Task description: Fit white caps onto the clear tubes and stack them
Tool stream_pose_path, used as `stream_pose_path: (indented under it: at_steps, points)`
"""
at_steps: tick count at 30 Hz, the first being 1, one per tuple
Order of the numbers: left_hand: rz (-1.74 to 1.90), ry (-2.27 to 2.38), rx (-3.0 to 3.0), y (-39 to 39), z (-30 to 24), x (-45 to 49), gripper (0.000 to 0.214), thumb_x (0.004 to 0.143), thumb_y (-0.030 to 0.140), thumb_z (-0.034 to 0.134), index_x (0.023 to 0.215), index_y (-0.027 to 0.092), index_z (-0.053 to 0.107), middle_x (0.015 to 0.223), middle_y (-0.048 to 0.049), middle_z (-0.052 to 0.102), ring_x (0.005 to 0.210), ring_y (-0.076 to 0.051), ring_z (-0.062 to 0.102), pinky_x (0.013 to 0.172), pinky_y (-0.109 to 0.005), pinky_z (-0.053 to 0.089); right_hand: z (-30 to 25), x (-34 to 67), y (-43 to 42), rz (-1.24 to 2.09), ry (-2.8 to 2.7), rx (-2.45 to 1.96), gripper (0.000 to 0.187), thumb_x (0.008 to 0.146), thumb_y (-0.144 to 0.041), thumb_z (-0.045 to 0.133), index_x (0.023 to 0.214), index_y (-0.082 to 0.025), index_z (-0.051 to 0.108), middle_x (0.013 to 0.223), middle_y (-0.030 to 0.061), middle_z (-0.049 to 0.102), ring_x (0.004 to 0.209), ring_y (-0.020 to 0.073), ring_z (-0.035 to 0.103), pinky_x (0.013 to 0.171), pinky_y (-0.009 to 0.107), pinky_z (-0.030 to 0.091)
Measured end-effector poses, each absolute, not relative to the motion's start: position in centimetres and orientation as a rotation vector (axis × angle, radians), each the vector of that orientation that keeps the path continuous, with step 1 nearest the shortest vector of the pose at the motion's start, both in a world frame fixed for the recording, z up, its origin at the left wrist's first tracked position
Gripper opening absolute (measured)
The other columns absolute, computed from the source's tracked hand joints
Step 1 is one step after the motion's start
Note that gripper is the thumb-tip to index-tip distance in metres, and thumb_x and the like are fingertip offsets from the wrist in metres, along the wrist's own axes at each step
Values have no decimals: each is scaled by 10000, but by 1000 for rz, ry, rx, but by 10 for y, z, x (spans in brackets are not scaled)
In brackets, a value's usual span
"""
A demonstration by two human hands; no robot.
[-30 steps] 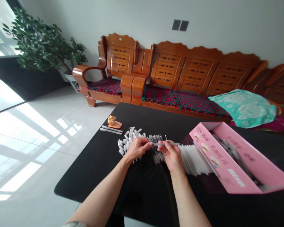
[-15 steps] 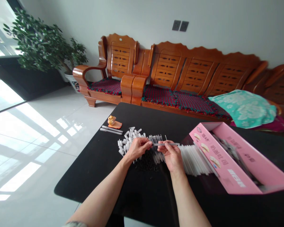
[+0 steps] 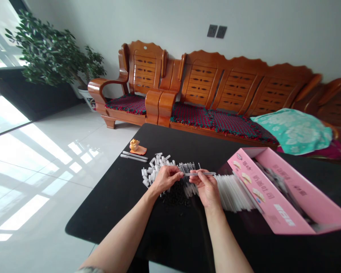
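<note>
Over a black table [image 3: 130, 212], my right hand [image 3: 206, 187] pinches a thin clear pen tube [image 3: 205, 173] held level. My left hand [image 3: 166, 178] has its fingers closed at the tube's left end, gripping a small part too tiny to make out. Under my hands lie a heap of white caps [image 3: 155, 167], a dark pile of small black pieces [image 3: 174, 197], a bunch of clear refills [image 3: 187, 166] and a row of white tubes [image 3: 233, 191].
A long pink cardboard box [image 3: 284, 201] with more pen parts lies at the right. Two finished white pens [image 3: 134, 156] and a small orange figurine [image 3: 135, 146] sit at the table's far left. Behind are a wooden sofa [image 3: 221, 87], a chair and a potted plant [image 3: 51, 53].
</note>
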State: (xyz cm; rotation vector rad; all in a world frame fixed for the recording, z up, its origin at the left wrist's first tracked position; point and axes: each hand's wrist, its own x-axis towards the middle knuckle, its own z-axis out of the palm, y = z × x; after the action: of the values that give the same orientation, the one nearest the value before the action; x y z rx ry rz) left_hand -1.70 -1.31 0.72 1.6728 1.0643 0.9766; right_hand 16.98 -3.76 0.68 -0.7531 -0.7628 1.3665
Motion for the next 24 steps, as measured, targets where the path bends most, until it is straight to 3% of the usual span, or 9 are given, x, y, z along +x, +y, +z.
stream_pose_path:
  at_steps: [6, 10, 12, 17, 20, 24]
  points:
    - [1089, 1038, 1607, -13, 10, -16, 413, 783, 513, 666, 945, 133, 668, 598, 31, 528, 491, -74, 405, 467, -199, 274, 6, 170, -38, 1362, -760, -756, 160, 767, -263, 765, 865, -168, 681, 874, 76, 767, 667, 165, 732, 647, 269, 623]
    - [1033, 1063, 1704, -14, 12, -19, 460, 892, 523, 503, 726, 124, 663, 532, 25, 475, 483, -73, 379, 466, -207, 248, 7, 170, -38, 1366, -756, -763, 167, 758, -270, 774, 858, -173, 683, 869, 69, 768, 660, 163, 730, 642, 272, 624]
    - [988, 1062, 1735, -13, 11, -19, 470, 890, 510, 509, 660, 122, 643, 516, 21, 473, 484, -74, 374, 468, -207, 243, 7, 170, -38, 1369, -755, -761, 169, 756, -273, 775, 857, -172, 683, 872, 71, 768, 661, 165, 731, 641, 270, 624]
    - [1023, 1043, 1630, -12, 8, -16, 357, 791, 485, 657, 801, 128, 657, 560, 30, 488, 496, -74, 368, 467, -194, 250, 8, 170, -38, 1365, -757, -764, 171, 760, -268, 771, 865, -169, 682, 869, 73, 768, 666, 172, 733, 638, 279, 624]
    - [1094, 1043, 1614, -14, 13, -16, 392, 775, 493, 674, 935, 136, 665, 630, 25, 532, 516, -75, 380, 476, -193, 265, 7, 170, -38, 1365, -759, -763, 166, 764, -263, 767, 865, -163, 681, 873, 81, 767, 662, 168, 731, 642, 269, 620]
    - [1041, 1067, 1727, -14, 15, -19, 438, 880, 508, 526, 728, 121, 662, 552, 22, 477, 512, -76, 367, 480, -204, 239, 6, 171, -38, 1367, -762, -759, 160, 772, -257, 760, 873, -165, 678, 880, 83, 767, 663, 163, 730, 647, 266, 618]
